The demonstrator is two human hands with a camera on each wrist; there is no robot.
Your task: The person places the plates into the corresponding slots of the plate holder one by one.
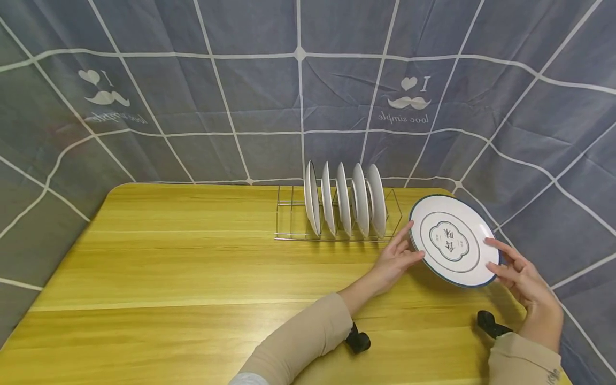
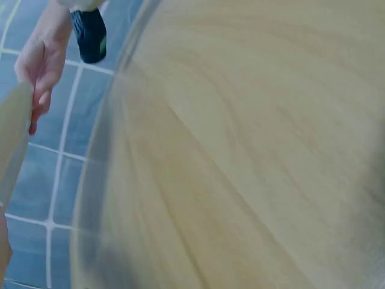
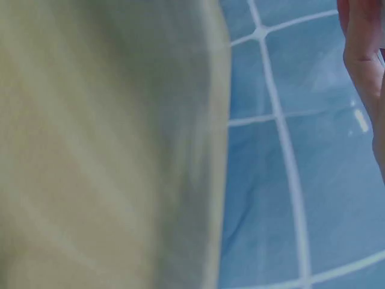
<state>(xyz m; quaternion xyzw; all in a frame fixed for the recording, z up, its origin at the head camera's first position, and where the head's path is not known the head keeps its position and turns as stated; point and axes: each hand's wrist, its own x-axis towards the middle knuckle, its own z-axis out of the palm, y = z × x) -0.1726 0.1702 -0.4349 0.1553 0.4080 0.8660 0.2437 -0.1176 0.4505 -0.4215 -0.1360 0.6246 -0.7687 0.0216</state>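
A white plate (image 1: 454,206) with a blue rim and a printed emblem is held tilted above the right side of the table in the head view. My left hand (image 1: 392,262) pinches its left edge, thumb on the face. On the opposite edge, my right hand (image 1: 522,275) grips the rim between thumb and fingers. The left wrist view catches the plate (image 2: 12,129) edge-on at far left, with the right hand (image 2: 45,69) on it. At the right border of the right wrist view, only part of the right hand (image 3: 364,66) shows.
Left of the held plate, a wire dish rack (image 1: 284,236) stands at the table's back, holding several upright plates (image 1: 343,198). The wooden table (image 1: 168,256) meets a grey gridded cloth (image 1: 260,91) behind and at both sides. Black wrist mounts (image 1: 358,339) extend from the sleeves.
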